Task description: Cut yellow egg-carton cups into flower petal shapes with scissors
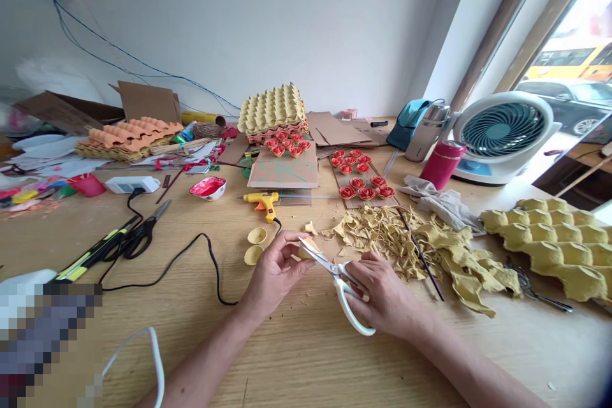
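My left hand (282, 262) pinches a small yellow egg-carton cup (310, 247), partly hidden by the fingers. In my right hand (382, 287) is a pair of white-handled scissors (348, 306), its blades reaching left against the cup's edge. Two trimmed yellow cups (255, 245) lie on the table just left of my left hand. Behind them rests a yellow glue gun (266, 203) with its cord running forward. Torn yellow carton scraps (382, 233) are heaped beyond my right hand.
Red paper roses (356, 183) sit on cardboard at the back. Yellow egg trays (549, 242) lie at right, near a fan (502, 134), a red bottle (442, 164) and a grey cloth (442, 201). Black scissors (138, 236) and a power strip (132, 185) are at left.
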{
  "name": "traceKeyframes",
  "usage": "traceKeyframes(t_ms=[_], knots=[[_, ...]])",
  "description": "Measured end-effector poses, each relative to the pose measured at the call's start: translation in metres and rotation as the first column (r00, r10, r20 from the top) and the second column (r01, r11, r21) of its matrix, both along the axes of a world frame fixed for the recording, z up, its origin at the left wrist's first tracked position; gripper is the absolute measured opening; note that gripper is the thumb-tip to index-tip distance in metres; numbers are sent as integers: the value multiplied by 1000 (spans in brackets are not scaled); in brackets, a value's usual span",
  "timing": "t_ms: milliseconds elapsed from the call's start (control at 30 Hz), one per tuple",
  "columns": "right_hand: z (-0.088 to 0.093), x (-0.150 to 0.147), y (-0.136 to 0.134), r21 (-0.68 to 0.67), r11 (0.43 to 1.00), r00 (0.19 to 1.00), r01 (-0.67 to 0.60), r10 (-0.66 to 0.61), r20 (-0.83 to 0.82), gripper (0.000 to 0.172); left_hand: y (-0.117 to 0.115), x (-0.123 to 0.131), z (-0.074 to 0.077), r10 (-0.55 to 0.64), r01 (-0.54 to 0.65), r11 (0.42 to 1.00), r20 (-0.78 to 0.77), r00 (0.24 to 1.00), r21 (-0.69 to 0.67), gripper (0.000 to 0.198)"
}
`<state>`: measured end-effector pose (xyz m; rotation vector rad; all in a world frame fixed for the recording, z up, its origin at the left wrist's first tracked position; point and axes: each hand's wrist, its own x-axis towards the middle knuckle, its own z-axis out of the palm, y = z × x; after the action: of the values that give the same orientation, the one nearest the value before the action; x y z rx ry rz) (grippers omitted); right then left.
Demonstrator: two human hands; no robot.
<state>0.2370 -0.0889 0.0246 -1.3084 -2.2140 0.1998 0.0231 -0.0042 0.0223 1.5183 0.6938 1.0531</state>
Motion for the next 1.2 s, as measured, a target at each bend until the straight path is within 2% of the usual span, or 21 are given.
traceKeyframes(t_ms=[200, 400, 600, 767, 1000, 1200], knots=[[-5, 0, 1, -52, 997, 996, 56, -59, -63, 27, 1, -1, 2, 51, -51, 998, 18, 999, -21, 46], [-8, 4, 7, -140, 978, 950, 153, -185, -254, 25, 0, -3, 8, -115, 151, 961, 163, 980, -233, 44], [-5, 6, 5, -168, 975, 934, 145, -191, -302, 23, -1, -5, 7, -178, 262, 900, 254, 951, -349, 45], [-4, 5, 4, -157, 981, 953, 117, -156, -260, 16, 0, -6, 7, -161, 303, 852, 339, 927, -427, 41], [-5, 7, 6, -23, 996, 992, 83, -85, -92, 16, 4, -4, 8, -62, 292, 807, 418, 906, -514, 32], [0, 8, 6, 63, 989, 990, 136, -138, 36, 15, 3, -3, 6, -58, 281, 790, 390, 919, -544, 36]])
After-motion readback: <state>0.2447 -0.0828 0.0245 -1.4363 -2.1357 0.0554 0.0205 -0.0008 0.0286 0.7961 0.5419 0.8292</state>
